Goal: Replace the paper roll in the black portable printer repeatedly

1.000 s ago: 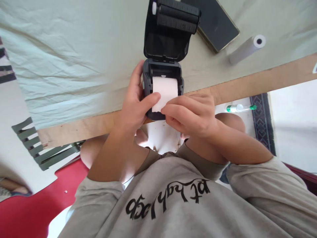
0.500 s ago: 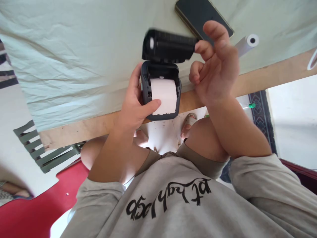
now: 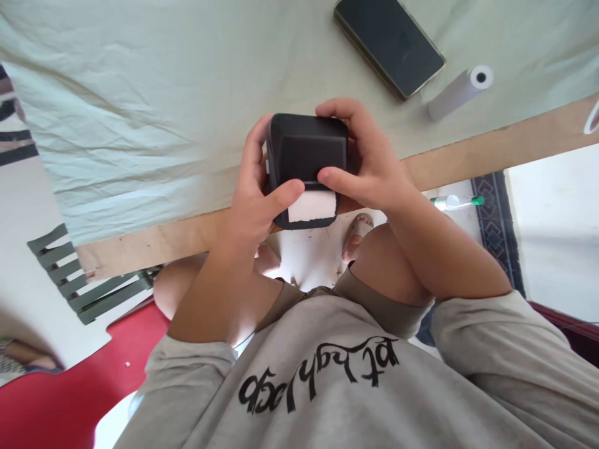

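Note:
A small black label printer (image 3: 309, 149) is held between my two hands near the table's front edge, its lid folded down over the paper compartment. From under the lid sticks a strip of white paper (image 3: 312, 207) with a ragged end. My left hand (image 3: 262, 187) wraps around the printer's left side, thumb at the paper's upper left corner. My right hand (image 3: 365, 156) grips the right side, with the thumb on the lid's lower right and fingers at the far corner. I cannot tell whether the lid is fully latched.
A dark phone (image 3: 390, 47) lies on the pale green tablecloth (image 3: 163, 93) beyond my right hand. Beside it stands a white paper roll (image 3: 461, 93). A wooden edge (image 3: 154, 243) runs along the table's front. On the floor at the right is a clear bottle with a green cap (image 3: 453, 202).
The printer's lid has swung from raised to down over the paper roll. My right hand has come down and left from the lid's side onto the printer. My left hand stays put.

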Available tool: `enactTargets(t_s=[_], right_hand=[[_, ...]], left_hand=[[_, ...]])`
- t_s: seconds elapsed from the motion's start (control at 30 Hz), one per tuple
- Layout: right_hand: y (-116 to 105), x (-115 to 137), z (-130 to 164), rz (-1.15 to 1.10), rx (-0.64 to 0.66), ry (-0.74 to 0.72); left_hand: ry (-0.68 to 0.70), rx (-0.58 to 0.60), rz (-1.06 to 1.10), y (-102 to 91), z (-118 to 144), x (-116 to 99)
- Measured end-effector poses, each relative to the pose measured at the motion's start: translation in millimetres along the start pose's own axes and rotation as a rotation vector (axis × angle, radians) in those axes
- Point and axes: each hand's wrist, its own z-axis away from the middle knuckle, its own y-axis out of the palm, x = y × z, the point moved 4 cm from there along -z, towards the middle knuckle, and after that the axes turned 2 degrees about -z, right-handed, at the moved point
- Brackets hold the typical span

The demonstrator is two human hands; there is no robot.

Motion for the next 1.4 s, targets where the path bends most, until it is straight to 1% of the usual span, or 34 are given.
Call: enactTargets(t_s=[0.1,0.23,0.33,0.5,0.63,0.77,0.87,0.97,1.03,1.1,1.2,1.27,1.4], right_hand=[[1,0,-1,-0.012,-0.002,-0.008],[1,2,0,-0.032,-0.014,-0.007],[2,4,-1,-0.028,0.003,-0.012],[3,0,-2,-0.016,0.015,-0.006],[3,-4,-2,0.023,0.002,-0.062],[1,-4,1,0.106,-0.017,-0.070],[0,-2,3,0.159,-0.017,-0.084],[1,-1,3,0.192,0.000,-0.137],[2,-2,3,0.186,0.017,-0.162],[2,-4,3,0.170,0.021,-0.165],[2,-5,2,0.196,0.015,-0.124],[2,-4,2,0.236,0.015,-0.105],[1,3,3,0.264,-0.045,-0.181]], left_hand=[[0.066,0.007,-0.035,1.9,0,-2],[0.068,0.027,-0.021,3.3,0,-1],[0.072,0.035,-0.010,2.9,-1,-1],[0.027,-0.008,-0.020,3.0,-1,-3],[-0.006,-0.042,0.048,5.2,1,-5],[-0.026,0.009,0.073,4.0,-1,1],[0.029,0.062,0.062,0.6,-4,5],[0.063,0.078,0.057,1.0,-5,4],[0.063,0.067,0.072,4.6,-4,0],[-0.006,0.023,0.081,8.3,-3,-3],[-0.068,-0.073,0.098,9.9,-3,-5],[-0.101,-0.116,0.099,9.3,-4,-5],[-0.076,-0.085,0.118,9.8,-4,-6]])
